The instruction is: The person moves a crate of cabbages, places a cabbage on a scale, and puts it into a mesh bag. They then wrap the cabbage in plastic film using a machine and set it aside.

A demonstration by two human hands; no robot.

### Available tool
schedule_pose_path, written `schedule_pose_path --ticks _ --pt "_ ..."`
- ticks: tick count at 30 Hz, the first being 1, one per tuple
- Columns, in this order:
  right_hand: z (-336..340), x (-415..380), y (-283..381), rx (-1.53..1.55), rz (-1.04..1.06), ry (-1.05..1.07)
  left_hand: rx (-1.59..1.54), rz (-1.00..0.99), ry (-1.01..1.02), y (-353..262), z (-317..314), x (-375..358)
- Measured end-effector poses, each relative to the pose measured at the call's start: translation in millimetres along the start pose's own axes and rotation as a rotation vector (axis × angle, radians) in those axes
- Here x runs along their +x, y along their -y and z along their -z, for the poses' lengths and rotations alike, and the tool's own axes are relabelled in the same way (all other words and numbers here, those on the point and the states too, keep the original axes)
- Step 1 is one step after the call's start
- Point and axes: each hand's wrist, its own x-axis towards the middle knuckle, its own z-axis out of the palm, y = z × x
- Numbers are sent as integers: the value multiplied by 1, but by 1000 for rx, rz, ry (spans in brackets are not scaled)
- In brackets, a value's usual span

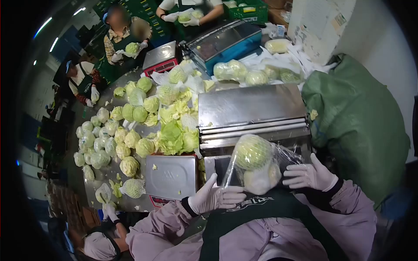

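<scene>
Two pale green lettuce heads sit in front of me on the wrapping machine (252, 106). The farther one is a netted lettuce (252, 152); the nearer one is a lettuce in white netting (261, 179). Clear plastic film (285, 150) lies over and around both, its sides stretching toward my hands. My left hand (217, 198), in a white glove, is open at the film's left edge, thumb raised and fingers extended toward the nearer head. Gloved the same way, my right hand (311, 175) is open with fingers spread beside the film's right side.
A scale (171, 176) stands left of the machine, beside loose lettuce leaves (174, 137). Many lettuce heads (130, 139) cover the table's left part. A green sack (355, 126) bulges on the right. Several co-workers stand around the table; another wrapping machine (222, 43) stands farther back.
</scene>
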Motion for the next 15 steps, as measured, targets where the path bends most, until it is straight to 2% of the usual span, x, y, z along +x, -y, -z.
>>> schedule_pose_path --ticks 1,3,5,7,8,9,11,13,15 --pt "-6 -1 -9 -122 112 -87 133 -27 -108 6 -2 1" --pt "-29 4 -34 -560 379 -390 456 -122 -321 24 -11 7" --pt "-21 20 -56 -785 655 -526 606 -448 -515 42 -1 20" --pt "-15 36 -60 -573 837 -675 796 -735 -746 45 9 27" --pt "-12 37 -53 -418 833 -726 565 -796 -769 43 13 29" --pt "-7 38 -47 -264 827 -773 468 -826 -797 41 12 27" --pt "30 41 -47 -191 869 -826 170 -805 -750 38 33 17" --pt "67 34 -55 -22 847 -778 27 -867 -741 37 44 2" --pt "95 24 -71 114 713 -755 -120 -832 -616 36 52 -17"
